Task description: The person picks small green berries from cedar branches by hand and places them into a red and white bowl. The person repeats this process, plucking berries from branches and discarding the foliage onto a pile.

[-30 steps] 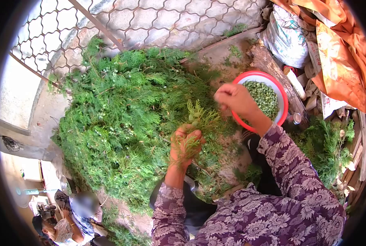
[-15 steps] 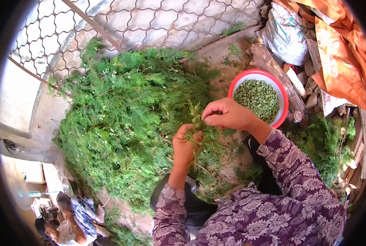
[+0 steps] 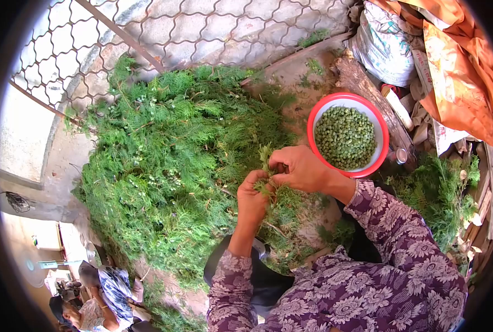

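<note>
My left hand [image 3: 252,200] is closed around a small green evergreen sprig [image 3: 264,152], its feathery tip standing up above the fingers. Thumb and fingers of my right hand [image 3: 304,168] pinch at the same sprig, right beside the left fingertips; what exactly lies between them is partly hidden. Beyond and to the left of both hands spreads a large heap of cut evergreen branches [image 3: 163,149], dotted with pale green cones. Just past my right wrist stands a red-rimmed white basin [image 3: 312,119] holding many small green cones [image 3: 346,138].
A wire mesh fence [image 3: 202,33] runs behind the heap. At the right are a log [image 3: 362,83], a white sack [image 3: 384,47], orange sheeting [image 3: 456,72] and more branches [image 3: 434,188]. Another person [image 3: 102,299] sits at the lower left.
My right hand has come down and closer to my left hand along the sprig. The left hand has shifted slightly; less of the sprig shows above the fingers.
</note>
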Available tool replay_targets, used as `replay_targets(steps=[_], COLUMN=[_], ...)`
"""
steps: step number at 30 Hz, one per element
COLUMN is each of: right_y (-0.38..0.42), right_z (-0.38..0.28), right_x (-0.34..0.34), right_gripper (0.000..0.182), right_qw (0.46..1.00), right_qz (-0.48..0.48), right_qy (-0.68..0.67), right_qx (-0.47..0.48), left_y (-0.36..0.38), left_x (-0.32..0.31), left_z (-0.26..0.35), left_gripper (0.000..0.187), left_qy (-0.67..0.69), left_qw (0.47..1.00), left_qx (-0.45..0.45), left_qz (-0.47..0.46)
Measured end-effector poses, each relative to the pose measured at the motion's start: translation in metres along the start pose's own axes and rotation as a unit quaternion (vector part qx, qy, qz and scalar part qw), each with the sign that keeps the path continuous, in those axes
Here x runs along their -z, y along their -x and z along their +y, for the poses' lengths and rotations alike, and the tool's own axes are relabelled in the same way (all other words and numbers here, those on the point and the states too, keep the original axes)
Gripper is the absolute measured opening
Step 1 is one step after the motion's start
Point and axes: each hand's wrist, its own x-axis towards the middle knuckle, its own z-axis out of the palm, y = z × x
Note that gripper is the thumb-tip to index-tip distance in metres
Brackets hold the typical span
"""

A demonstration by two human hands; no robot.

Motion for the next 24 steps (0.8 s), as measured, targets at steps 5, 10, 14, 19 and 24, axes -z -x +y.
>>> replay_targets(steps=[5,10,14,19,24], right_y=[0.001,-0.001,-0.003,-0.004,-0.003], right_z=[0.001,0.008,0.006,0.011,0.019], right_x=[-0.001,-0.001,0.003,0.002,-0.012], right_gripper=[0.02,0.024,0.025,0.022,0.016], right_qw=[1.0,0.997,0.988,0.959,0.957], right_qz=[-0.008,-0.039,-0.062,-0.153,-0.081], right_qy=[0.009,-0.009,-0.064,-0.125,-0.195], right_qx=[-0.014,-0.065,-0.122,-0.201,-0.199], left_y=[-0.004,-0.003,-0.005,0.0,0.0], left_x=[0.003,0.004,0.003,0.009,0.009], left_z=[-0.009,-0.009,-0.013,-0.013,-0.014], left_gripper=[0.009,0.009,0.009,0.012,0.01], left_qy=[-0.019,-0.018,-0.037,-0.048,-0.051], left_qw=[0.999,1.0,0.996,0.998,0.994], left_qx=[-0.03,-0.023,-0.082,-0.046,-0.089], left_qz=[0.0,-0.002,0.009,0.004,0.034])
